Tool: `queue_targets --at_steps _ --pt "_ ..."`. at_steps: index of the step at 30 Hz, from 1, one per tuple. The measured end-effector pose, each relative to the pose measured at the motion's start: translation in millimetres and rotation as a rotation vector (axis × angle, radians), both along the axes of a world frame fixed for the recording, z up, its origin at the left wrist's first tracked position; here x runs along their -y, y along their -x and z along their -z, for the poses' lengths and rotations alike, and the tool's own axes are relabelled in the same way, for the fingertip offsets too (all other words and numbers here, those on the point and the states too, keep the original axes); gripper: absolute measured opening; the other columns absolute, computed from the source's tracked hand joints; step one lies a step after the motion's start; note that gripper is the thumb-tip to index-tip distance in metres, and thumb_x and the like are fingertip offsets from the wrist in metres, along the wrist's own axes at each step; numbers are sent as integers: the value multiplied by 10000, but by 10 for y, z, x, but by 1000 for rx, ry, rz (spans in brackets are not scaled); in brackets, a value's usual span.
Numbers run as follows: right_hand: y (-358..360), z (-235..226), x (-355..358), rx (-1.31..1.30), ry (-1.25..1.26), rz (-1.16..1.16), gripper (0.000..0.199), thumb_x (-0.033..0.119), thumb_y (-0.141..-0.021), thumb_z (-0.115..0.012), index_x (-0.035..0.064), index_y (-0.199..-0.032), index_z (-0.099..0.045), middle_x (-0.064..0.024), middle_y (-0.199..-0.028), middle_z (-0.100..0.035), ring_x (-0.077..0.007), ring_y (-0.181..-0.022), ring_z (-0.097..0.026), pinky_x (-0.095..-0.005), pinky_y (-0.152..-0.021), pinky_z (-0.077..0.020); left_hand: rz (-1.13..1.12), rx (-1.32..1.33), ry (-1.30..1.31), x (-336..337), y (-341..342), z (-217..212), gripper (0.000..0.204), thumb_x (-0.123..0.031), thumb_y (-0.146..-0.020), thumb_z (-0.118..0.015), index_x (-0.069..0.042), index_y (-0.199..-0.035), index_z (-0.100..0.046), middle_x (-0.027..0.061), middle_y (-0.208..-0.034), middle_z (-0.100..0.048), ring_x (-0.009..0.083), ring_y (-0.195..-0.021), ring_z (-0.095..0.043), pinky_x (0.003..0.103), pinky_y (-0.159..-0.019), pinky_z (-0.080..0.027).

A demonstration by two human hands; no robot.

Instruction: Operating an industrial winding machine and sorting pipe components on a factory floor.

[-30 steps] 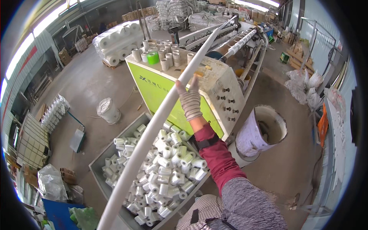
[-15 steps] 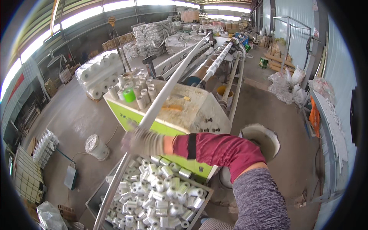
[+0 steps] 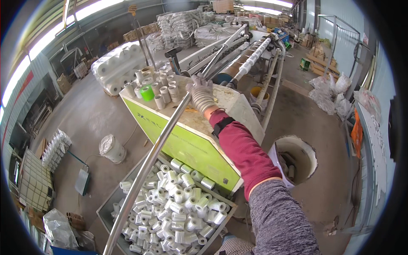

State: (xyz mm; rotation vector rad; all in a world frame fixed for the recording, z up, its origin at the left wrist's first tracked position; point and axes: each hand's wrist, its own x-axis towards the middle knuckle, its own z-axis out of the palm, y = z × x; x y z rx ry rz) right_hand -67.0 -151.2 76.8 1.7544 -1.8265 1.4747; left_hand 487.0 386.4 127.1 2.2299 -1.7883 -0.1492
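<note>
A long shiny metal rod (image 3: 146,170) slants from the lower left edge up across the green-and-white machine cabinet (image 3: 178,138). My right hand (image 3: 201,91), in a pale striped work glove, reaches out over the cabinet top and is closed round the rod's farther part. Its fingertips are partly blurred. Below the rod, a grey bin (image 3: 103,214) holds a heap of small film-wrapped rolls (image 3: 178,212). My left hand is out of view, as is the rod's near end.
Cardboard tubes (image 3: 163,91) and a bright green roll (image 3: 147,93) stand on the cabinet. Behind it, a long shaft with white rolls (image 3: 255,55) runs along the machine. A large round container (image 3: 315,161) stands at right; a covered white bucket (image 3: 112,148) stands at left.
My right hand has moved up and away along the rod, from above the bin to over the cabinet top. The rod's far part looked white and thick; now it shows thin and metallic.
</note>
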Motion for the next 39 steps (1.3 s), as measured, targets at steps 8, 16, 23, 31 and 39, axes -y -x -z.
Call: queue_targets --at_steps 8,16,23,31,39 --pt "-201 -533 -2439 -362 129 -22 528 152 -790 -646 102 -1303 -529 -198 -1452 -406 -368 -1347 -386 -575 -1107 -279 83 -446 -308 -1439 608 572 258 -85 -809 -776 -49 -986 -592 -16 -682 -421 71 -558 -349 251 -471 -362" --pt "-333 -253 -6163 152 89 -249 776 455 -914 -627 22 -1483 -325 -245 -1451 -426 -337 -1300 -475 -423 -1069 -407 608 -1309 -495 -1622 2011 459 300 -157 -845 -777 -63 -1034 -564 -7 -734 -531 53 -564 -481 233 -460 -405" --pt "-1070 767 -8632 959 -462 -801 541 292 -852 -771 27 -1268 -548 -77 -1158 -636 -180 -1030 -582 -319 -838 -501 1362 -1449 160 -1999 4352 -770 361 -175 -899 -676 10 -1169 -525 1 -702 -553 110 -515 -519 229 -465 -388" --pt "1036 770 -12350 994 48 329 304 251 -859 -748 29 -1064 -712 -17 -754 -653 -58 -682 -548 -269 -607 -485 2213 -1814 -267 -5719 6987 -1395 715 -360 -865 -720 -38 -1391 -357 -33 -619 -457 117 -425 -472 245 -482 -444" --pt "1204 1612 -16171 1104 -208 1278 179 148 -765 -724 -4 -854 -693 -19 -678 -663 -65 -613 -540 -301 -556 -473 2136 -2031 -519 -7533 9130 -1871 402 -423 -1007 -459 -56 -1127 -572 30 -707 -516 138 -595 -492 318 -687 -499"
